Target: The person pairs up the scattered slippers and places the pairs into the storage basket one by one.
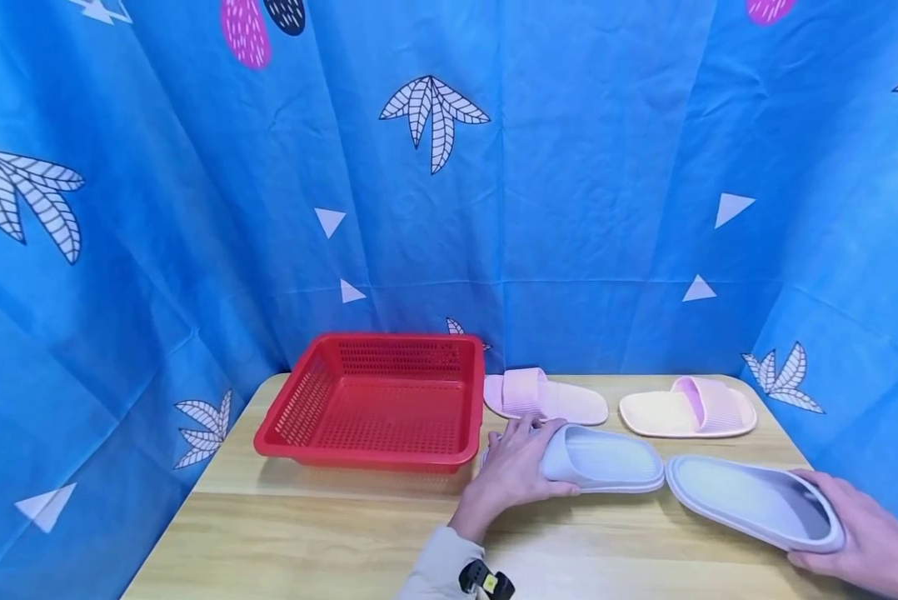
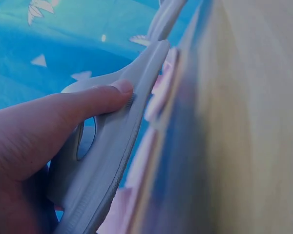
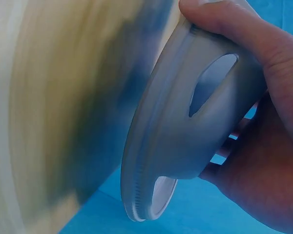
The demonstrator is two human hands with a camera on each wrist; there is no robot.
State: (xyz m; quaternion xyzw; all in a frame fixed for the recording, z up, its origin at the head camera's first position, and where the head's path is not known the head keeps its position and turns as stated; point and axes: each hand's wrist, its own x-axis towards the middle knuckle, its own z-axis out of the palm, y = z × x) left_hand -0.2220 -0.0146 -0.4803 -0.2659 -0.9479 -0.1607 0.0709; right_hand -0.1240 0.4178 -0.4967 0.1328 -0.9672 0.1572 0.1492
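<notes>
My left hand [image 1: 515, 467] grips a grey slipper [image 1: 617, 460] across its toe end, and its heel points right. In the left wrist view the thumb [image 2: 105, 100] presses along the side of that slipper's strap. The other grey slipper [image 1: 745, 496] is in my right hand [image 1: 861, 533], held at the toe end with its heel pointing left. A cut-out in its side shows in the right wrist view, with the thumb [image 3: 224, 17] near the sole's edge. The two heels nearly meet, close over the wooden table [image 1: 329, 542].
A red plastic basket [image 1: 389, 457] with perforated walls stands left of my left hand. Behind the grey slippers lie one pink slipper [image 1: 524, 393] beside the basket and another pink slipper [image 1: 711, 407] at the right. A blue patterned curtain [image 1: 569, 208] surrounds the table.
</notes>
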